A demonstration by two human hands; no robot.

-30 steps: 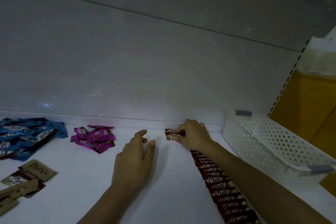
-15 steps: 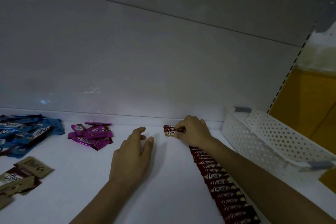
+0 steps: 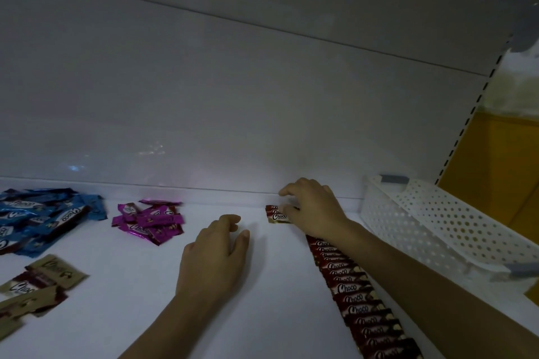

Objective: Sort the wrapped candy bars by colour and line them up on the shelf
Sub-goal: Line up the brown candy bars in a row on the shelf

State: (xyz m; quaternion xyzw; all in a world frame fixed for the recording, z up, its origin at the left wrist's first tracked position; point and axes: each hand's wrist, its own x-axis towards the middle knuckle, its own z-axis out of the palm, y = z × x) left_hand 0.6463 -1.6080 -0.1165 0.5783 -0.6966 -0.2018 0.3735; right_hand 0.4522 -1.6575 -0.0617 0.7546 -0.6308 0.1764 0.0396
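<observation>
A row of dark red candy bars runs from the shelf's front towards its back wall. At the far end of that row my right hand pinches a red bar lying on the shelf. My left hand rests flat on the shelf beside it, fingers relaxed, holding nothing. A heap of blue bars lies at the far left, a small heap of magenta bars next to it, and several gold-brown bars sit at the front left.
A white perforated plastic basket stands on the shelf at the right, close to my right forearm. The shelf's white back wall rises just behind the bars. A slotted upright and yellow surface lie beyond the basket.
My right hand stays on the red bar at the row's far end and its index finger has lifted a little. The view has shifted slightly; my left hand has barely moved.
</observation>
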